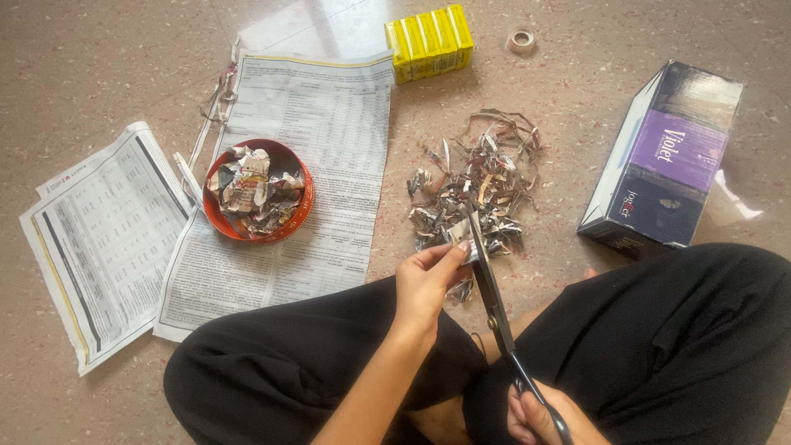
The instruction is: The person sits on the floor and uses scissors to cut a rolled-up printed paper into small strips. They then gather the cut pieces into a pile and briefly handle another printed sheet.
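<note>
My left hand (pixel 427 284) pinches a small strip of newspaper (pixel 461 236) between thumb and fingers, just above my crossed legs. My right hand (pixel 535 416), low in view, grips the handles of a pair of black scissors (pixel 493 301). The scissor blades point away from me and meet the paper strip at my left fingertips. Right beyond lies a pile of cut newspaper shreds (pixel 478 185) on the floor.
A red round bowl (pixel 303 198) of crumpled paper scraps sits on a newspaper sheet (pixel 329 132); another sheet (pixel 99 239) lies at the left. A yellow pack (pixel 428 41), a tape roll (pixel 521 39) and a dark purple box (pixel 667 156) stand further off.
</note>
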